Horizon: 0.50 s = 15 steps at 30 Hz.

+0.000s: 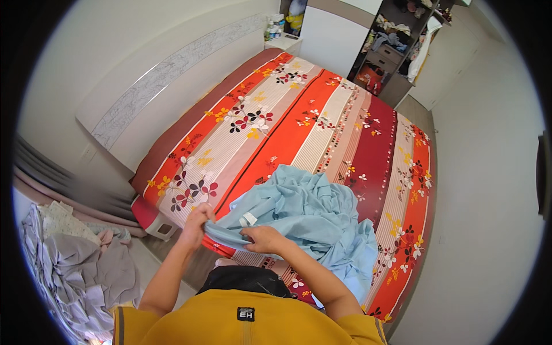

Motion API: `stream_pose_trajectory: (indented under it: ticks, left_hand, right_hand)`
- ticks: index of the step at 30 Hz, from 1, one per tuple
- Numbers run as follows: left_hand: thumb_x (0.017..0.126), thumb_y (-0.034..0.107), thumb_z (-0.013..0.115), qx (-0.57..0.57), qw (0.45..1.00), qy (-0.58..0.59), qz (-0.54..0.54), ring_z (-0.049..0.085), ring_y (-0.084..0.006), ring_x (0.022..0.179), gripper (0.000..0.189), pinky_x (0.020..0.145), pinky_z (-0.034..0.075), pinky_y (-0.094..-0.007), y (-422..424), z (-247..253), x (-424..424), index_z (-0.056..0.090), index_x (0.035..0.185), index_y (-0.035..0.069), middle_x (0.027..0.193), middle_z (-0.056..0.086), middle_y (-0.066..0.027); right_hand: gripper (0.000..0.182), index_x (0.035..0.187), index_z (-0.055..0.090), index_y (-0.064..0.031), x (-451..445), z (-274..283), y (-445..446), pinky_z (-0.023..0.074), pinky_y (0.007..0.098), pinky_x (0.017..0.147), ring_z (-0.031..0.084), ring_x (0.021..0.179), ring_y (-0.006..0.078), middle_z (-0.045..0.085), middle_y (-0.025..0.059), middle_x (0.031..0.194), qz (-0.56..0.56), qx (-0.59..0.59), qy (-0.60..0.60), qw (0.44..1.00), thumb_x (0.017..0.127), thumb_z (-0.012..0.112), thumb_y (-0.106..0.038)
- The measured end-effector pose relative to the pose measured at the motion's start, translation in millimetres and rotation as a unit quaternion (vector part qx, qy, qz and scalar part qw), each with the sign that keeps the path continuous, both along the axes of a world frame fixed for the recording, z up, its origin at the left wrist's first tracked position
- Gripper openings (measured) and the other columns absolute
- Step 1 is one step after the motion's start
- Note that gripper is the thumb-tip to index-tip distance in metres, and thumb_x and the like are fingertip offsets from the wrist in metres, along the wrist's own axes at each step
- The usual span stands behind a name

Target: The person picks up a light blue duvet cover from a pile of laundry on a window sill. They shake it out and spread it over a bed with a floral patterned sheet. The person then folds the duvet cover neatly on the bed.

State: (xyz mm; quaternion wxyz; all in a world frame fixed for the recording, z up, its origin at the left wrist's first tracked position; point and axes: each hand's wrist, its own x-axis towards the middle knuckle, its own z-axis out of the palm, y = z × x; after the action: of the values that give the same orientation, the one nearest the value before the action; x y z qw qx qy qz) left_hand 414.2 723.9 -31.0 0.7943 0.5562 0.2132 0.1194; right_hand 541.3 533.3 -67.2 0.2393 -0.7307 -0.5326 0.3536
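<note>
A crumpled light blue cloth (302, 207), perhaps a bed sheet, lies in a heap on the near side of the bed. My left hand (197, 224) grips its edge at the left end. Close by, my right hand (261, 239) pinches the same edge, so a short stretch of fabric runs between the two hands. A white label (248, 219) shows on the cloth just above my right hand. Under the heap spreads a striped, floral bedcover (284, 142) in orange, dark red and beige.
A pale headboard (172, 90) runs along the left. Gray bedding (82, 267) is piled at lower left, near a gray curtain (77, 189). Beyond the bed stand a nightstand (282, 43) with bottles and an open wardrobe (384, 64) full of clothes. A wall (483, 185) borders the right.
</note>
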Motion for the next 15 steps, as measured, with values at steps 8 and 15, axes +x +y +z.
stream_pose_trajectory:
  ticks: [8, 15]
  left_hand:
    - [0.073, 0.006, 0.038, -0.04, 0.983, -0.045, 0.173, 0.038, -0.0157, 0.058, 0.004, 0.056, 0.033, -0.0278, 41, 21, -53, 0.036, 0.071, 0.01, 0.06, 0.037, -0.0032]
    - [0.071, 0.008, 0.04, -0.215, 0.94, -0.199, 0.175, 0.034, -0.0162, 0.057, 0.008, 0.055, 0.032, -0.0297, 96, 23, -67, 0.033, 0.069, 0.011, 0.059, 0.033, -0.0021]
  right_hand:
    - [0.05, 0.111, 0.055, -0.0154, -7, -159, -74, 0.0479, 0.0396, 0.076, 0.058, 0.096, 0.029, 0.062, 0.01, 0.101, 0.07, -0.331, -0.108, 0.935, 0.066, 0.069, -0.032]
    - [0.071, 0.125, 0.041, -0.0144, -22, -160, -143, 0.0477, 0.0395, 0.078, 0.059, 0.097, 0.0306, 0.061, 0.0152, 0.104, -0.119, -0.417, -0.056, 0.899, 0.062, 0.07, -0.024]
